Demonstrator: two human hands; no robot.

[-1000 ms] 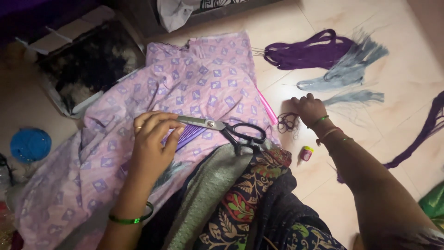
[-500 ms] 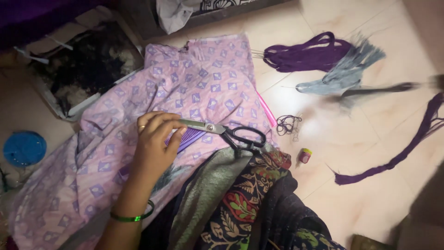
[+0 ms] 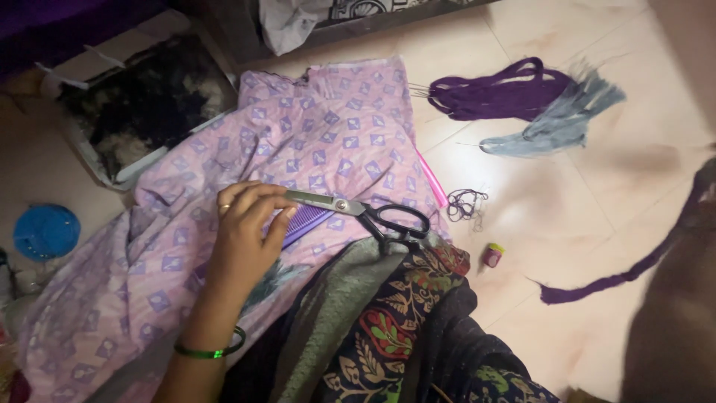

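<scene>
My left hand (image 3: 242,239), with a ring and a green bangle, lies on a lilac patterned cloth (image 3: 328,127) spread on the floor. Its bent fingers close over the blade tips of large black-handled scissors (image 3: 373,216), which lie flat on the cloth. A purple comb (image 3: 307,222) shows just under the blades. Of my right side I see only a blurred brown shape (image 3: 675,298) at the right edge, and no hand can be made out in it. A long purple strand (image 3: 597,280) runs from the floor up towards that shape.
A purple yarn bundle (image 3: 496,93) and a grey-blue bundle (image 3: 559,123) lie on the tiles at upper right. Nearer are a dark thread tangle (image 3: 466,203) and a small red spool (image 3: 491,255). A box of dark scraps (image 3: 142,112) and a blue round lid (image 3: 46,231) sit left.
My right hand has left the thread tangle and swung out to the right edge, carrying a grey-blue tuft away. The purple strand has shifted. My left hand stayed on the scissors.
</scene>
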